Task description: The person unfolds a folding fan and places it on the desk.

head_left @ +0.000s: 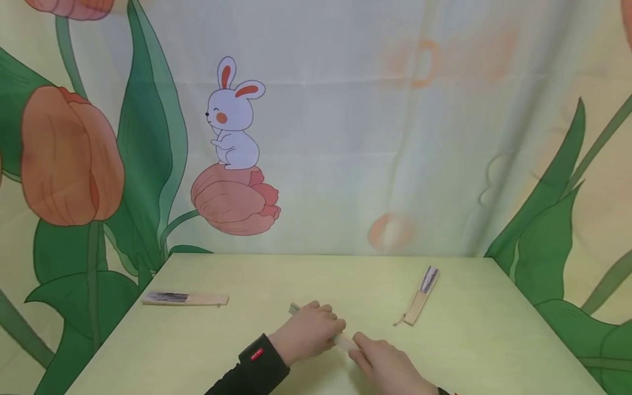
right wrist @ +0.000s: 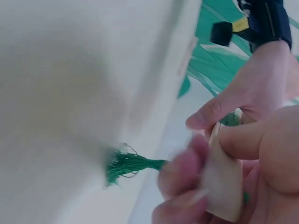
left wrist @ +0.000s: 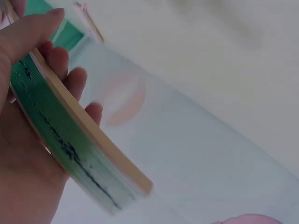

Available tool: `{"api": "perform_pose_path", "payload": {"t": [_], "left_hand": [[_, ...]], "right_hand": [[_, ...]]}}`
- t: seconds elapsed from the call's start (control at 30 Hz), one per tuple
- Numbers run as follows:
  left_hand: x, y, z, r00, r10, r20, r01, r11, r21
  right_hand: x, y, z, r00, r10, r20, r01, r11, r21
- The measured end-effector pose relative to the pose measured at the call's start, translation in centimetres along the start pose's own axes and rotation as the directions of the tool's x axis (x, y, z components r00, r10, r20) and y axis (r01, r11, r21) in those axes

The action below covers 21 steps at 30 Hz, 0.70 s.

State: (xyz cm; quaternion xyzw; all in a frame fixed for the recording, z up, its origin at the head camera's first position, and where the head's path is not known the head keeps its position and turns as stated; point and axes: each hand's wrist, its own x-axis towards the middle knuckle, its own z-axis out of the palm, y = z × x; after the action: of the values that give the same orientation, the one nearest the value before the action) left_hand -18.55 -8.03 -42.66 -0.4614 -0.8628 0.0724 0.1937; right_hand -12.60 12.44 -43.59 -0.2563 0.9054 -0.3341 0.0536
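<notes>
One folded fan, at the head view's six o'clock, is clasped by the left hand and pinched at one end by the right hand, presumably for steadiness; a grey-printed fan is laid at eight, a tasselled fan at four.

The middle fan has green folds that fade to pale green, with squiggly black marks along them. Its wooden side is light tan, and its tassel is bright green. The left fan is tan with a dark grey smudgy picture. The right fan is tan with a purple-grey and white picture. The table is pale yellow-green. The cloth has orange tulips, green leaves and a white bunny with an orange cheek. The sleeve is black with a red tag.
</notes>
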Motion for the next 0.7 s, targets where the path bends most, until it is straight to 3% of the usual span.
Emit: {"api": "perform_pose_path", "payload": {"t": [0.13, 0.23, 0.33, 0.4, 0.47, 0.5, 0.6, 0.63, 0.7], "left_hand": [[0.4, -1.2, -1.2, 0.994, -0.051, -0.093, 0.048, 0.998, -0.041], [0.6, -2.3, -2.3, 0.977, -0.122, -0.172, 0.106, 0.990, -0.096], [0.8, -3.3, -3.2, 0.937, -0.233, -0.261, 0.192, 0.966, -0.173], [0.8, -3.8, -3.7, 0.891, -0.336, -0.305, 0.264, 0.931, -0.253], [0.6, -4.1, -4.2, 0.829, -0.458, -0.320, 0.331, 0.864, -0.380], [0.5, -4.1, -4.5, 0.797, -0.520, -0.308, 0.358, 0.816, -0.453], [0.4, -4.1, -4.9, 0.709, -0.668, -0.228, 0.388, 0.638, -0.665], [0.4, -4.0, -5.0, 0.688, -0.700, -0.192, 0.379, 0.573, -0.727], [1.0, -3.7, -4.9, 0.677, -0.726, -0.118, 0.349, 0.459, -0.817]], "right_hand": [[0.4, -0.5, -1.3, 0.999, 0.025, -0.027, -0.021, 0.993, 0.117], [0.7, -0.7, -2.1, 0.997, 0.045, -0.070, -0.032, 0.983, 0.181], [0.9, -0.6, -2.5, 0.990, 0.068, -0.121, -0.039, 0.973, 0.227], [1.1, -0.7, -2.6, 0.984, 0.089, -0.155, -0.047, 0.965, 0.257], [1.3, -1.0, -2.6, 0.976, 0.111, -0.186, -0.054, 0.956, 0.288], [1.5, -1.2, -2.6, 0.972, 0.121, -0.202, -0.056, 0.951, 0.304], [2.2, -2.1, -2.8, 0.956, 0.150, -0.251, -0.044, 0.923, 0.382], [2.6, -2.5, -2.9, 0.952, 0.151, -0.265, -0.029, 0.910, 0.413], [3.0, -3.0, -3.2, 0.943, 0.163, -0.290, -0.004, 0.877, 0.480]]}}
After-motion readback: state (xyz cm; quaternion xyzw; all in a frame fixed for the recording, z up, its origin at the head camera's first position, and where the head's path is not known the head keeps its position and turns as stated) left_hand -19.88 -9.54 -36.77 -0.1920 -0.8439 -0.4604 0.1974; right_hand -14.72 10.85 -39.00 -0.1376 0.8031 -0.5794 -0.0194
